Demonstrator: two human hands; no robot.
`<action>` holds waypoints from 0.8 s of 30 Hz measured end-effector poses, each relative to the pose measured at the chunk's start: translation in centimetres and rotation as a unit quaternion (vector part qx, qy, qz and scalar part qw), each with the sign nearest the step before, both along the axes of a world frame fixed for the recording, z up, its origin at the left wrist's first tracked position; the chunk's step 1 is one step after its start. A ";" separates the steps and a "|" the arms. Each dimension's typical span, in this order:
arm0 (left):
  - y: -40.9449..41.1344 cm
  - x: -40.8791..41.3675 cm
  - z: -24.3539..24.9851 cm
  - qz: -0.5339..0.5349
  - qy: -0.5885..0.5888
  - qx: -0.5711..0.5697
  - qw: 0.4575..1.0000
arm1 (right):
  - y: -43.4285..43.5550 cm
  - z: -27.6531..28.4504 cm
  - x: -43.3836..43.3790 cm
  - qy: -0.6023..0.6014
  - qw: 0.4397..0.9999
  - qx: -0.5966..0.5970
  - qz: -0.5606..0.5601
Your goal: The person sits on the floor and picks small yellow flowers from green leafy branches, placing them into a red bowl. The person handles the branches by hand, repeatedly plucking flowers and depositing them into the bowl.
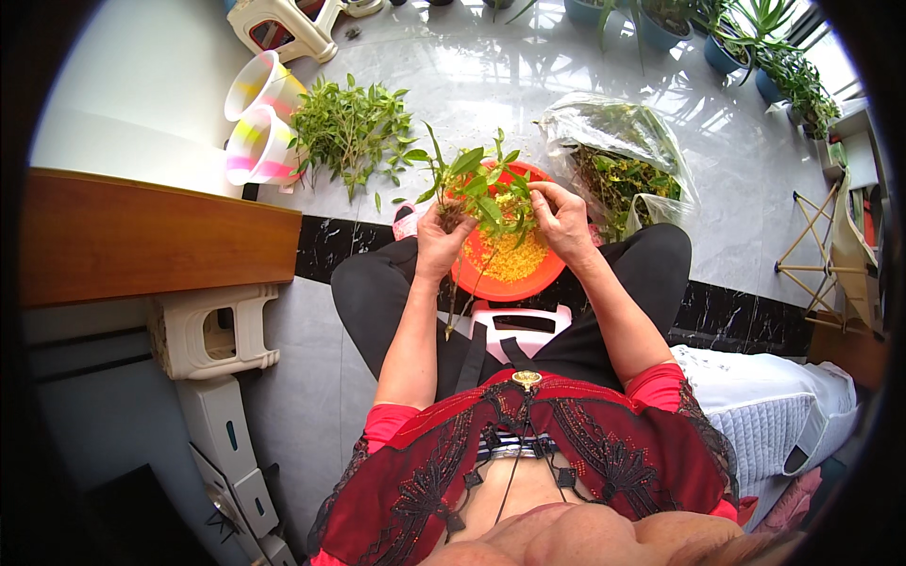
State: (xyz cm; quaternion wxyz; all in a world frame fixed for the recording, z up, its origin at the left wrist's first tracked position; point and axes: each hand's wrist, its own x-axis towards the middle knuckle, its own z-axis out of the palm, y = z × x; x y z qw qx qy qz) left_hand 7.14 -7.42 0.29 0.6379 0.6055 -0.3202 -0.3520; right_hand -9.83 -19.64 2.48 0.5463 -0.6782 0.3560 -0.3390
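My left hand (444,237) is closed around the stems of a leafy green sprig (471,177), whose bare stem ends hang down over my lap. My right hand (563,216) has its thumb and fingertips at the sprig's right side, among the leaves; whether they pinch it is hard to see. Below both hands is an orange-red plastic basin (488,289) holding many small yellow-orange blossoms (513,260). Cut leafy sprigs (354,134) lie in a heap on the floor at the left. An open clear plastic bag (609,113) of flowering branches (623,177) lies at the right.
Two colourful plastic buckets (265,152) lie beside the leaf heap, near a wooden panel (156,240). A pink-and-white stool (520,325) is between my legs. Potted plants (729,53) line the far right, above a folding chair (824,262). Plastic stools (226,332) are at the left.
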 end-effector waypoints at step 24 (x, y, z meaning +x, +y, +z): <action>0.0 0.6 -0.3 0.023 0.030 -0.031 0.999 | -0.7 -0.1 -0.2 -0.099 0.990 0.096 -0.020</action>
